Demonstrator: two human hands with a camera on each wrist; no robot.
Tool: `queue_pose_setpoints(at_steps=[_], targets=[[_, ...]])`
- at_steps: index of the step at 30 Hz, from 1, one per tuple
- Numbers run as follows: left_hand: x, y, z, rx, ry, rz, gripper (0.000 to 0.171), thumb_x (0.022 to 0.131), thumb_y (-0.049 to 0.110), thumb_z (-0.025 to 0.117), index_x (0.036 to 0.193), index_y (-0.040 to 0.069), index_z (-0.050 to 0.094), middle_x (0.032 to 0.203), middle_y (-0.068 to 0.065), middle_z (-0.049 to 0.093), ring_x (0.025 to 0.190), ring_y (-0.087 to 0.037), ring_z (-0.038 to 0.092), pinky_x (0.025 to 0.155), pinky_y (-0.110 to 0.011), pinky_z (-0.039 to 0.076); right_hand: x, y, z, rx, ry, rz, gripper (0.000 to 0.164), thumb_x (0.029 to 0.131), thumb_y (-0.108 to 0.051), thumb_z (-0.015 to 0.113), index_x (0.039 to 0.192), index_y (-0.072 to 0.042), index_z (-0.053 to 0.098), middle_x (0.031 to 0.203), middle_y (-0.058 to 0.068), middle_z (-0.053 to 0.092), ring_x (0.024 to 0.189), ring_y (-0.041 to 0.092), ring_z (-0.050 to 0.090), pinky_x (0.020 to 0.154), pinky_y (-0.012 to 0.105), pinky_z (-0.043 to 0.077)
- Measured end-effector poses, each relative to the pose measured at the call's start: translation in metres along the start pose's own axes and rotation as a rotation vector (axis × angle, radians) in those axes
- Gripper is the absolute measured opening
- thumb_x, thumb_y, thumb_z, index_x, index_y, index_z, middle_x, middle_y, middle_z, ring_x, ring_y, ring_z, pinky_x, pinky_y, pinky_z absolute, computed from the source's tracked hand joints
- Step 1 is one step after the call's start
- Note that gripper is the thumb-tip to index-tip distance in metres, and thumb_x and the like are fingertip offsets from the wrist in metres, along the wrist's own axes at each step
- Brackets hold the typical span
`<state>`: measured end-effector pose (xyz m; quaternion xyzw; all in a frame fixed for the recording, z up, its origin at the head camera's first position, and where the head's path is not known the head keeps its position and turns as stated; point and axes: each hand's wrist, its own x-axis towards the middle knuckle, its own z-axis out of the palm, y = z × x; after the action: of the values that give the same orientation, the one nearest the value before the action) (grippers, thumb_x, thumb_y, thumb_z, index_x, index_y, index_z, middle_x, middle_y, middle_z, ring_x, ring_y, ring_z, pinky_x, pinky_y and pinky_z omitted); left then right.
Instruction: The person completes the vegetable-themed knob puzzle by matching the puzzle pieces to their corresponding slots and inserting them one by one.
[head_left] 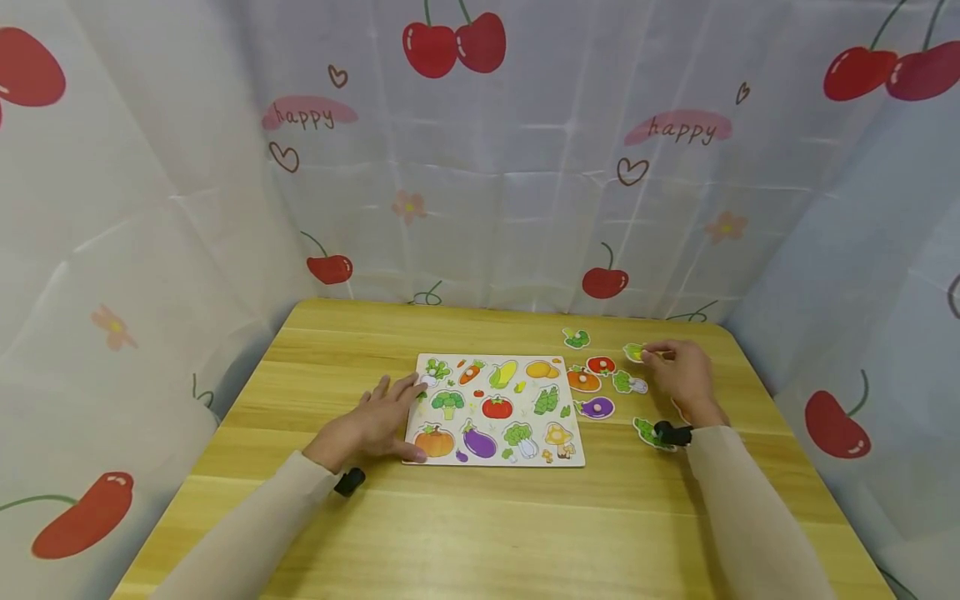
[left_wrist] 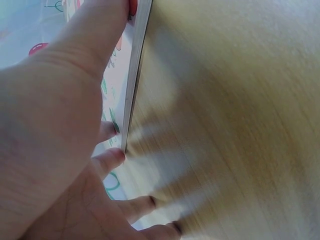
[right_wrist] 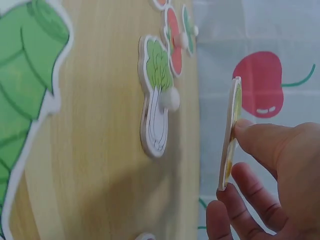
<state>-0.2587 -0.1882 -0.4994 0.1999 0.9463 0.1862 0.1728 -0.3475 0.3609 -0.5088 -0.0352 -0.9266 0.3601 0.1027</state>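
A pale wooden puzzle board [head_left: 491, 425] printed with vegetables lies on the table. Along its left edge rests my left hand [head_left: 375, 423], fingers spread and thumb near the lower left corner. Beyond the board's right side, my right hand [head_left: 682, 375] pinches a thin green-and-yellow puzzle piece [right_wrist: 231, 135], which looks like corn. In the right wrist view that piece is held edge-on, raised off the table. Close to it lies a bok choy piece [right_wrist: 157, 100] with a white knob. A green leafy piece [head_left: 651, 435] lies partly behind the right wrist.
Between board and right hand lie a tomato piece [head_left: 601, 365], a pumpkin piece [head_left: 583, 380] and an eggplant piece [head_left: 597, 407]. A broccoli piece [head_left: 577, 337] sits farther back. Cherry-print curtains [head_left: 480, 225] enclose the wooden table [head_left: 480, 533] at the back and sides.
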Motion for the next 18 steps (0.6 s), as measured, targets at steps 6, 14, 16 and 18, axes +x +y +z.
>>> queue_pose_setpoints(at_steps=[6,14,16,18], targets=[[-0.001,0.001,-0.001,-0.005,-0.001,-0.007,0.126,0.095,0.053,0.097,0.185,0.004,0.024,0.196,-0.024,0.01,0.176,-0.071,0.006,0.133,-0.094,0.017,-0.006,-0.016,0.004,-0.036,-0.02,-0.062,0.032,0.118,-0.025,0.073,0.137,-0.002,0.083,0.148,0.032,0.068,0.14,0.055,0.065,0.121,0.073,0.051],[-0.001,0.002,-0.001,-0.003,-0.008,-0.011,0.126,0.095,0.053,0.097,0.185,0.005,0.024,0.197,-0.023,0.01,0.176,-0.071,0.006,0.134,-0.093,0.017,-0.012,-0.033,0.013,-0.043,-0.03,-0.139,0.03,0.118,-0.023,0.073,0.136,0.0,0.083,0.147,0.034,0.067,0.139,0.059,0.068,0.117,0.073,0.058],[-0.001,0.002,-0.001,-0.004,-0.01,-0.013,0.126,0.095,0.053,0.096,0.185,0.005,0.023,0.197,-0.023,0.01,0.176,-0.071,0.006,0.134,-0.093,0.016,-0.014,-0.04,0.016,-0.044,-0.036,-0.146,0.03,0.118,-0.022,0.073,0.136,0.0,0.083,0.148,0.033,0.066,0.138,0.059,0.069,0.117,0.072,0.059],[0.0,0.003,-0.001,-0.003,-0.01,-0.014,0.126,0.095,0.053,0.096,0.185,0.005,0.023,0.197,-0.023,0.01,0.176,-0.071,0.006,0.135,-0.092,0.016,-0.015,-0.045,0.019,-0.04,-0.045,-0.156,0.03,0.118,-0.022,0.073,0.135,0.0,0.083,0.149,0.033,0.065,0.137,0.059,0.07,0.116,0.072,0.06]])
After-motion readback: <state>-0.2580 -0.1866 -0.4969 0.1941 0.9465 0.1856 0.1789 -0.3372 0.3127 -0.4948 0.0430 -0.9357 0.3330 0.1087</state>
